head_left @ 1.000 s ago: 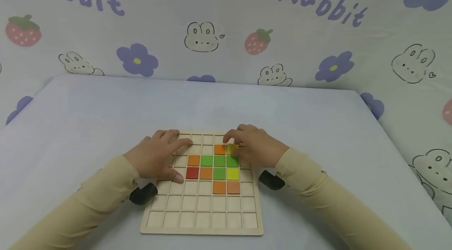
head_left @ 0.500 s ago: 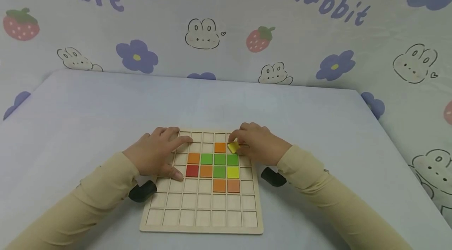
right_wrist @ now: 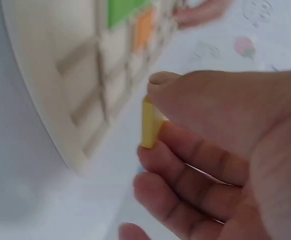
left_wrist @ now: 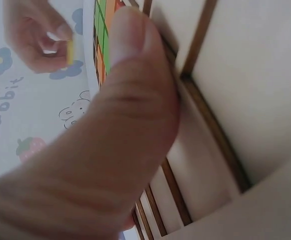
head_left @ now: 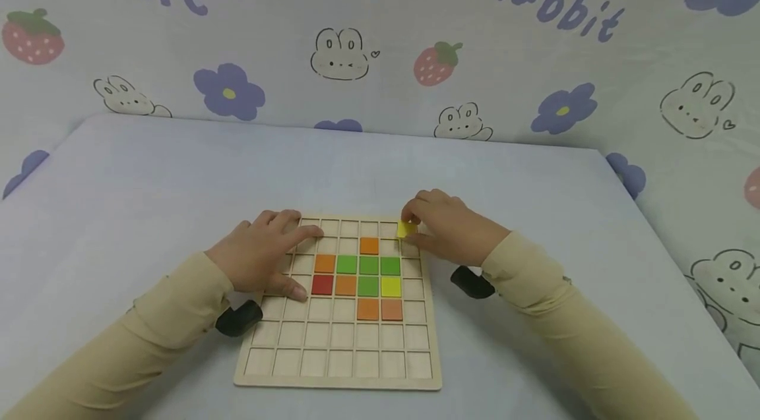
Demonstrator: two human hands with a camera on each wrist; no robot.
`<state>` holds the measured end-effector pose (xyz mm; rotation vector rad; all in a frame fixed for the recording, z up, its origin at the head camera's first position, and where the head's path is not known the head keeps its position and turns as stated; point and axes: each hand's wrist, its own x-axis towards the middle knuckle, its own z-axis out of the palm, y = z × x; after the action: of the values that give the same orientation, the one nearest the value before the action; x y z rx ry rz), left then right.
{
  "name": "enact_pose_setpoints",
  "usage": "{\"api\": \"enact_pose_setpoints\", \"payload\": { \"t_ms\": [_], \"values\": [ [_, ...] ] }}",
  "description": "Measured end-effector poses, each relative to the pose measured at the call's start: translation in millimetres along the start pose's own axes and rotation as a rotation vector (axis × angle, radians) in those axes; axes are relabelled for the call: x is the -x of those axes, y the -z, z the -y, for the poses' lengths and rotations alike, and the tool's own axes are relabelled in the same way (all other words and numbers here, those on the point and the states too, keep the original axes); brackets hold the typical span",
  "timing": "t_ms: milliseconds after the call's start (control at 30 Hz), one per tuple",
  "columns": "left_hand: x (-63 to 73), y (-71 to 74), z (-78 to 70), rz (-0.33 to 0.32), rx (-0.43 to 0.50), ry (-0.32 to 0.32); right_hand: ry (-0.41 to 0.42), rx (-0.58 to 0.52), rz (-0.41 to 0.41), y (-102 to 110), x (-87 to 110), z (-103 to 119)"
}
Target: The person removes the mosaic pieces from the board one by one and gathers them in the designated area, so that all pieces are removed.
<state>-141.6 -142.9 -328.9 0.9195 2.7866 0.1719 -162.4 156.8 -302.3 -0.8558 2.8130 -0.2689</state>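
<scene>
A square wooden grid board [head_left: 337, 382] lies on the table, with several coloured square tiles seated in its cells. My right hand [head_left: 454, 225] pinches a yellow tile [right_wrist: 148, 122] between thumb and fingertips, lifted over the board's far right corner. Spread along the board's left side, my left hand [head_left: 255, 255] rests with its thumb [left_wrist: 135, 95] lying on the grid. An orange tile [head_left: 369, 246] sits in the second row from the far edge. Nearer are a row of green tiles [head_left: 369, 266], a red tile [head_left: 322, 285] and another yellow tile [head_left: 391, 287].
The board stands on a white-covered table [head_left: 196, 163]. Behind it hangs a cloth backdrop [head_left: 380, 4] printed with rabbits, flowers and strawberries. Dark wrist-worn pieces [head_left: 473, 281] sit under both sleeves, close beside the board.
My right hand has lifted the yellow tile out of the cell beside the orange tile and carried it up and right toward the far corner. The left hand stays in place.
</scene>
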Motion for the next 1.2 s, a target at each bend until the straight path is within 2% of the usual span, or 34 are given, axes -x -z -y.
{"api": "enact_pose_setpoints", "payload": {
  "t_ms": [100,267,467,767,1000,1200],
  "values": [
    [0.2,0.5,-0.1,-0.004,0.004,-0.002,-0.002,-0.005,0.002,11.2,6.9,-10.6],
    [2.2,0.8,0.1,-0.001,0.014,-0.001,-0.033,-0.035,0.069,20.3,14.5,-28.9],
    [4.1,-0.3,0.5,-0.006,0.026,-0.003,-0.036,-0.051,0.065,24.7,20.8,-39.0],
    [3.3,0.6,3.3,-0.008,0.003,-0.011,-0.016,-0.024,0.093,3.8,39.3,-47.9],
    [3.8,3.4,2.6,0.028,0.026,-0.009,-0.033,-0.049,0.098,-8.7,39.8,-44.5],
    [4.0,4.2,1.2,0.019,0.034,0.001,-0.069,-0.069,0.106,-9.0,38.0,-40.6]
  ]
}}
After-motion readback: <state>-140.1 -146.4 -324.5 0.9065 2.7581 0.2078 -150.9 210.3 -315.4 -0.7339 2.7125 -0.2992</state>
